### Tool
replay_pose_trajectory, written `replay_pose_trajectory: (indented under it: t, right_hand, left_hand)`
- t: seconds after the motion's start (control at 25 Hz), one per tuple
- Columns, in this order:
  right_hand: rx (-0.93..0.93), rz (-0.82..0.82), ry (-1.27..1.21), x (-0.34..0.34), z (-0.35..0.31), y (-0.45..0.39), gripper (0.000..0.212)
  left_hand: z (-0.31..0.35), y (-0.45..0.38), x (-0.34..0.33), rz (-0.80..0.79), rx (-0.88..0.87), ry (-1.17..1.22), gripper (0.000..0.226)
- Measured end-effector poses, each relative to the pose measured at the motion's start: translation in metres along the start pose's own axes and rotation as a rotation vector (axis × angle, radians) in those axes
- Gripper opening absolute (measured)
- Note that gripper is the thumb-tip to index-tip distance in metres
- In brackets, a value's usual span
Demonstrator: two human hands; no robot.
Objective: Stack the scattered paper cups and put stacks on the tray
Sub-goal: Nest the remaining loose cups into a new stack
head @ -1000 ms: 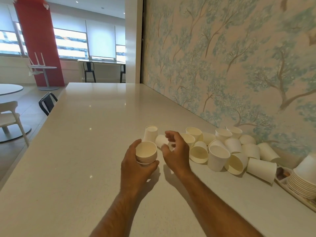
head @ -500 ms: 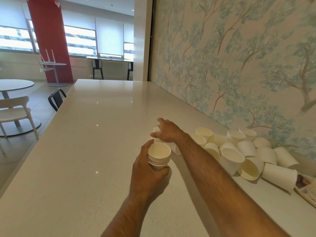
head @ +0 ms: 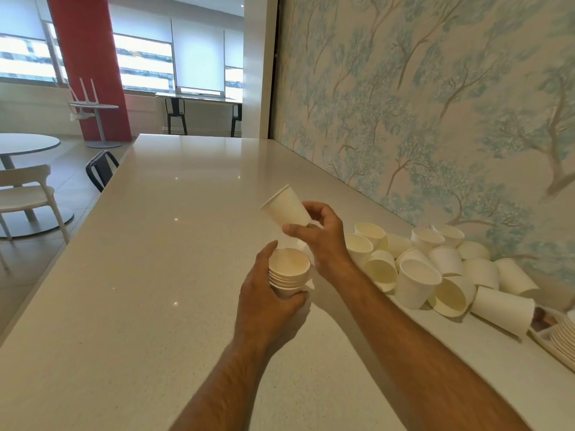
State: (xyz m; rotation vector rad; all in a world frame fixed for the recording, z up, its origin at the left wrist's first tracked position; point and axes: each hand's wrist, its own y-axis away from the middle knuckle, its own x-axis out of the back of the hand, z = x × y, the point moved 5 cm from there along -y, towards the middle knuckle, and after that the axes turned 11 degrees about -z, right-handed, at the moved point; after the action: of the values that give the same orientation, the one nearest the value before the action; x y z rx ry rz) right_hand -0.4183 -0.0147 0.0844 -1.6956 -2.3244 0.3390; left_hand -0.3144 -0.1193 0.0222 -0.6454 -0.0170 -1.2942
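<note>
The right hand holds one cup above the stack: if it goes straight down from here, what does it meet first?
Most likely the stack of cups gripped by the left hand. The right hand holds a single cup tilted, above and slightly behind the stack's open mouth. Depth is unclear, so it could come down just behind the stack.

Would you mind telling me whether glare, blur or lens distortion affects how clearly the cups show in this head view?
Head view: the bright windows blow out; small glints dot the pale speckled counter; wide-angle bending curves the edges; the single white paper cup in the right hand and the nested white cup stack in the left hand look slightly soft.
</note>
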Motion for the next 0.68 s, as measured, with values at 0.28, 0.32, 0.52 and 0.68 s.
replay_pose_trajectory:
  t: [0.28, 0.32, 0.52, 0.68]
  right_hand:
    - [-0.006, -0.142, 0.089, -0.010, 0.013, 0.070, 0.067]
    - [0.014, -0.158, 0.116, -0.008, 0.013, 0.072, 0.065]
    - [-0.063, 0.025, 0.212, 0.020, 0.011, 0.072, 0.038]
    - [-0.310, 0.083, 0.366, 0.033, 0.031, 0.060, 0.020]
  left_hand:
    - [-0.001, -0.001, 0.001, 0.002, 0.008, 0.024, 0.124]
    - [-0.002, -0.001, 0.001, 0.009, 0.013, 0.019, 0.126]
    - [-0.007, -0.001, -0.001, 0.009, 0.058, -0.023, 0.134]
    - [-0.009, -0.002, 0.000, 0.018, 0.032, -0.038, 0.130]
